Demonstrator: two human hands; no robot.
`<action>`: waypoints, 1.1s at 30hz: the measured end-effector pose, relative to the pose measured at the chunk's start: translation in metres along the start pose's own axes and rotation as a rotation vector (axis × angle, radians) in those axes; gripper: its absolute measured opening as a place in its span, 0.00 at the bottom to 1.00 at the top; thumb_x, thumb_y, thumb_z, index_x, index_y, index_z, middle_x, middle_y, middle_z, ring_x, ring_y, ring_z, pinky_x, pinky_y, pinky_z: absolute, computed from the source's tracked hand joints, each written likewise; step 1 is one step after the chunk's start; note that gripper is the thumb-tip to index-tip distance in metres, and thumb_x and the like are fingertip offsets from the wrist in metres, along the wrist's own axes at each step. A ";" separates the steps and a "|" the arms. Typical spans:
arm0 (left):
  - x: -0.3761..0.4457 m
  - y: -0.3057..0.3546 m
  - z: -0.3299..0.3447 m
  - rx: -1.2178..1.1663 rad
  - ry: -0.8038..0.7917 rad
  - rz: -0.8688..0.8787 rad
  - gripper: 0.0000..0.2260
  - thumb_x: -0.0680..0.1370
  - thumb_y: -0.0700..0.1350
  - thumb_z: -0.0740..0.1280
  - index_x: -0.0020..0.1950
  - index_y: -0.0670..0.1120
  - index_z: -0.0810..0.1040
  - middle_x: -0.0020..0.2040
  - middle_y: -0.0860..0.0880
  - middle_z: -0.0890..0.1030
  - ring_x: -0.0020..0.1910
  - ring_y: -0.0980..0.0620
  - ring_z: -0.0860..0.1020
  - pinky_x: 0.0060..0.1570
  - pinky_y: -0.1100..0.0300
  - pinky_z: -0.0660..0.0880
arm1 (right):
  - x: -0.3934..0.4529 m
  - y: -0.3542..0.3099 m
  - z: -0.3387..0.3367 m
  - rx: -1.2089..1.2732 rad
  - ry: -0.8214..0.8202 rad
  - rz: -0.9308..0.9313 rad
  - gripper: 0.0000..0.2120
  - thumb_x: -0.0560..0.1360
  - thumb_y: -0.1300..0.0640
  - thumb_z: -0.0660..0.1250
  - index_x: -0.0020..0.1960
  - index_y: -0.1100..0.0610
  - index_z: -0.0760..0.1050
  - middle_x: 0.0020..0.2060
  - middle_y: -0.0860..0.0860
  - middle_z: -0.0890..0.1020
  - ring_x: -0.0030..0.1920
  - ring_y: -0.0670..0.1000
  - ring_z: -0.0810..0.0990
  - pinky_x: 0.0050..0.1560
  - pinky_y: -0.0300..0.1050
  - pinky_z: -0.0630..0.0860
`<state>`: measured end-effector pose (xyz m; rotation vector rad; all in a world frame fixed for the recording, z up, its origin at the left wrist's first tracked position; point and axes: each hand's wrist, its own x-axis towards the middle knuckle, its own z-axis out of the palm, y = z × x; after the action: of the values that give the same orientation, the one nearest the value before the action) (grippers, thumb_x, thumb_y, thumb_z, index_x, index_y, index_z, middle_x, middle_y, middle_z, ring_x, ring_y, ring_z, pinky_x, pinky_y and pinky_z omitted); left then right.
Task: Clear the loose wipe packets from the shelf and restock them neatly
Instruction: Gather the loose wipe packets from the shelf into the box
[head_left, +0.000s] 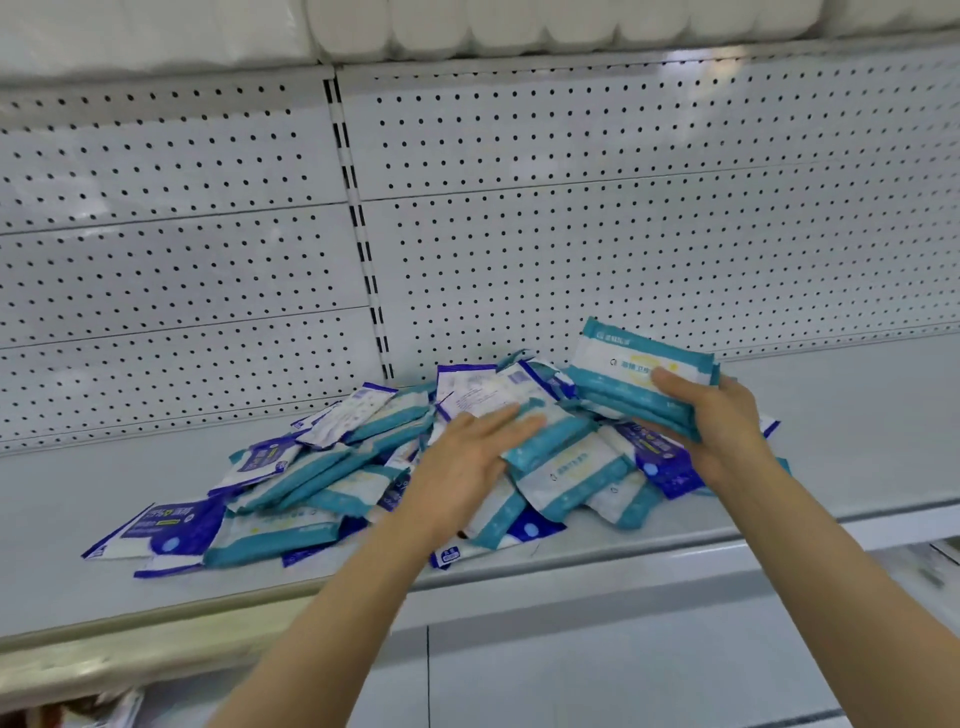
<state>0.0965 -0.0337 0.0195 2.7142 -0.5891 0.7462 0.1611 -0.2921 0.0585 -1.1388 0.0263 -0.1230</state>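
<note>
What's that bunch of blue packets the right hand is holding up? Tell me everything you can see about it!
The held stack of wipe packets is a few flat, soft-looking plastic packs, teal at the edges and white in the middle, with small printed writing too blurry to read. The right hand grips it, thumb on the top face and fingers underneath. The stack is tilted, its far end raised, and sits at the right end of the loose pile of packets on the white shelf, in front of the pegboard back wall.

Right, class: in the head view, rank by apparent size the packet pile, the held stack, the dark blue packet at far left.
1. Packet pile, largest by far.
2. Held stack in the right hand.
3. Dark blue packet; nearer the camera, so this ranking is unsure.
</note>
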 end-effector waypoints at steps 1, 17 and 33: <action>0.005 0.008 0.010 -0.007 -0.051 0.003 0.27 0.79 0.37 0.65 0.74 0.59 0.68 0.76 0.51 0.67 0.60 0.43 0.74 0.61 0.47 0.70 | 0.004 -0.004 -0.006 -0.003 -0.001 -0.006 0.19 0.70 0.64 0.74 0.60 0.62 0.77 0.51 0.58 0.84 0.47 0.57 0.85 0.46 0.55 0.83; 0.056 0.072 0.032 0.194 -0.422 -0.633 0.38 0.69 0.61 0.75 0.73 0.47 0.66 0.68 0.46 0.74 0.65 0.45 0.73 0.62 0.52 0.70 | 0.014 -0.016 -0.075 -0.181 -0.314 -0.009 0.19 0.66 0.66 0.76 0.56 0.60 0.78 0.48 0.56 0.85 0.48 0.54 0.85 0.45 0.43 0.81; 0.038 0.150 -0.010 -0.692 -0.033 -0.772 0.07 0.78 0.43 0.70 0.55 0.50 0.79 0.51 0.54 0.83 0.50 0.52 0.80 0.48 0.61 0.74 | -0.016 -0.034 -0.171 -0.152 -0.322 0.014 0.21 0.70 0.70 0.72 0.61 0.59 0.75 0.53 0.56 0.84 0.55 0.59 0.82 0.60 0.58 0.77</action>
<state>0.0548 -0.1745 0.0694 2.0357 0.1964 0.2229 0.1279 -0.4585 0.0172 -1.2985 -0.2457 0.0775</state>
